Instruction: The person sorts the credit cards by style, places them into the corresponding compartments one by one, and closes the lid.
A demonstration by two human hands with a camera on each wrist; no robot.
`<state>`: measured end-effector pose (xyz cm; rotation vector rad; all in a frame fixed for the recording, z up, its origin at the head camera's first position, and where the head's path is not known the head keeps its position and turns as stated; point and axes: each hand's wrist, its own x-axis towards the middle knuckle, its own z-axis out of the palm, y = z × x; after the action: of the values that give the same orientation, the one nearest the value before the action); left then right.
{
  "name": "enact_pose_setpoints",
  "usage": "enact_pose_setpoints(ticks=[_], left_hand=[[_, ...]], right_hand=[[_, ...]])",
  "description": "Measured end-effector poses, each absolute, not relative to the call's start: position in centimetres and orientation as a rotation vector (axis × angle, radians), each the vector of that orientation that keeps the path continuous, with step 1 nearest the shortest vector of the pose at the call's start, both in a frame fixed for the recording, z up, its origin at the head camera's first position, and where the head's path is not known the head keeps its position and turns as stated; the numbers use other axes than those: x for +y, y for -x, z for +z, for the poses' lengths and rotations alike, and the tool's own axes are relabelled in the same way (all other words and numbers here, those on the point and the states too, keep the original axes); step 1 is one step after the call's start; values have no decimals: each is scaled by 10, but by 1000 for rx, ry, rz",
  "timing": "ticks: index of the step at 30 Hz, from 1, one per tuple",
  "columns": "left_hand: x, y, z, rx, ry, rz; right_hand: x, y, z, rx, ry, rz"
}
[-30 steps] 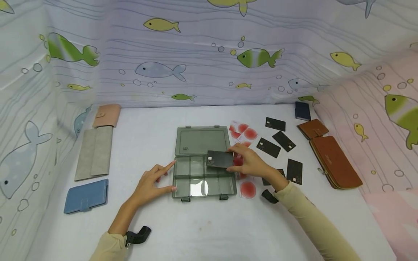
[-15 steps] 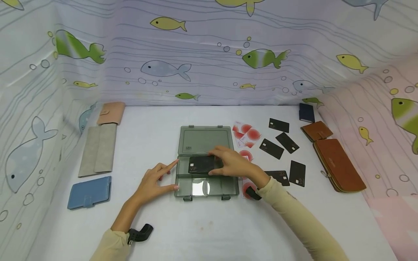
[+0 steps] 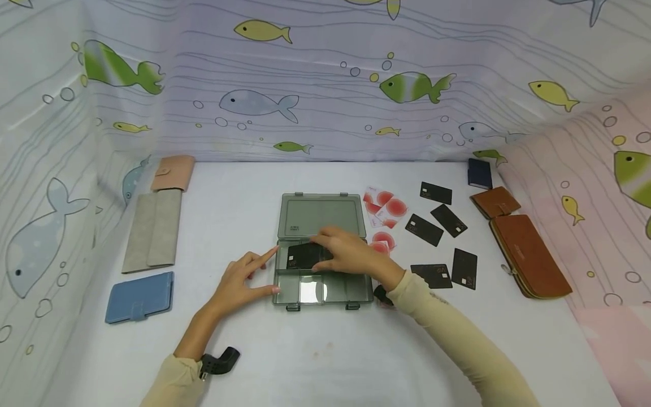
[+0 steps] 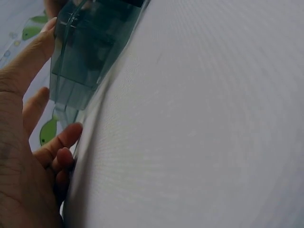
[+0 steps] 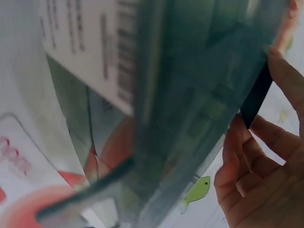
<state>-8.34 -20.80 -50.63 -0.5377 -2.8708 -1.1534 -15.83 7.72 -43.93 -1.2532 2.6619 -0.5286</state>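
Note:
My right hand [image 3: 351, 254] pinches a black VIP card [image 3: 300, 255] by its right end, thumb on the near edge and fingers on the far edge. The card lies over the back compartments of a clear green-grey divided box [image 3: 335, 289], whose lid [image 3: 322, 215] is swung back flat. In the right wrist view, the card [image 5: 256, 99] shows edge-on between thumb and fingers. My left hand [image 3: 231, 288] touches the box's left side with straight index finger and thumb. The left wrist view shows that hand [image 4: 21, 147] at the box wall [image 4: 85, 57].
Several black cards [image 3: 424, 229] and red-and-white cards [image 3: 391, 209] lie right of the box. Farther right are a brown zip wallet [image 3: 529, 254], a small brown wallet [image 3: 495, 202] and a navy one [image 3: 480, 173]. Blue [image 3: 139, 297], grey [image 3: 152, 229] and pink wallets [image 3: 173, 172] line the left.
My right hand has carried the black card leftward from the box's right part and lowered it to the back-left compartments. My left hand stays at the box's left side.

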Motion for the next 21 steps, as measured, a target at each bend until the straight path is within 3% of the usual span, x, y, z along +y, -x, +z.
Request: enact_pose_setpoints(ticks=[12, 21], left_hand=[[-206, 84, -508, -2862, 539, -1157], [-206, 82, -507, -2879, 520, -1172]], right_hand=[[82, 158, -442, 2712, 1311, -502], [139, 171, -431, 2792, 1114, -681]])
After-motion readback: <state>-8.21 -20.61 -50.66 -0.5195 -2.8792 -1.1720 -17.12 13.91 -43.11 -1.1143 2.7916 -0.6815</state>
